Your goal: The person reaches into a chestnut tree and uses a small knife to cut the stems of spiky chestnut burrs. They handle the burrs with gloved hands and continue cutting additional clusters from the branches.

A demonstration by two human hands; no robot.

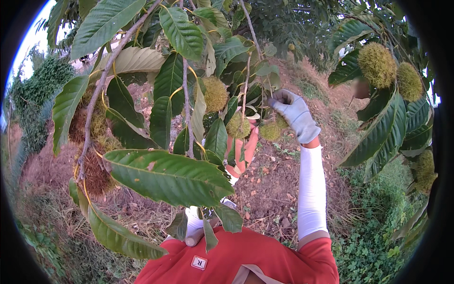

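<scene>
My right hand point(292, 112), in a pale grey work glove, has its thumb and forefinger pinched on a thin chestnut twig point(270, 87). Green spiny chestnut burrs point(270, 130) hang just below those fingers, close to the palm. My left hand point(248, 145) is bare and raised among the leaves to the left of them, partly hidden. Its fingertips are beside another green burr point(238, 126); whether they grip anything is not clear. A larger yellow-green burr point(212, 94) hangs further up and left.
Browning burrs point(97, 170) hang on a branch point(101, 83) at left, with a big leaf point(170, 175) near the view. More burrs point(377, 65) and leaves hang at right. A rounded rod end point(194, 238) lies by my left shoulder. Below is sloping soil point(273, 188) with weeds.
</scene>
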